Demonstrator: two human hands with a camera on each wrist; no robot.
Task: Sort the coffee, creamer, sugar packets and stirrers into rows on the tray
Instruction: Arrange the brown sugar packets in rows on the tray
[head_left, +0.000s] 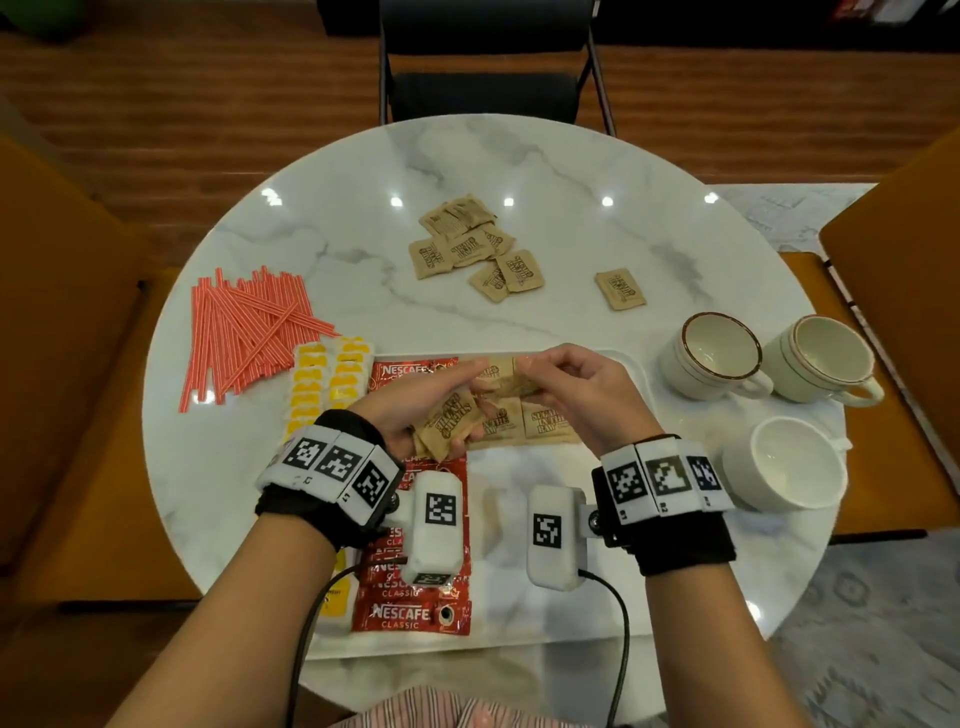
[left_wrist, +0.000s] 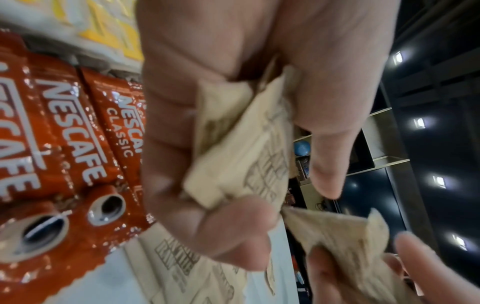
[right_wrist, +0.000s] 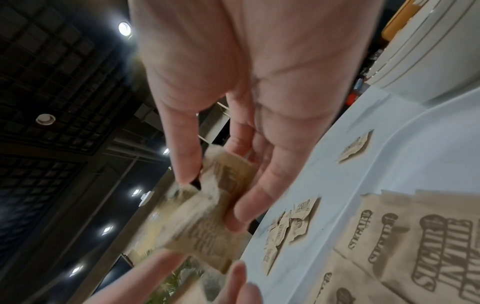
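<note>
Your left hand (head_left: 415, 410) grips a sugar stack (head_left: 449, 423) while your right (head_left: 576, 389) pinches one packet (head_left: 511, 387) above the tray (head_left: 631, 364), the sugar row (head_left: 540, 421) directly underneath (right hand nearer its open end).

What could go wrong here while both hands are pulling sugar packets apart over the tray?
1. The left hand grips several sugar packets loosely bunched; one may slip onto the Nescafe sachets and muddle that row.
2. The right hand pinches one packet by a thin edge; tugging might tear it.
3. The cups stand close to the right wrist and could get knocked.
</note>
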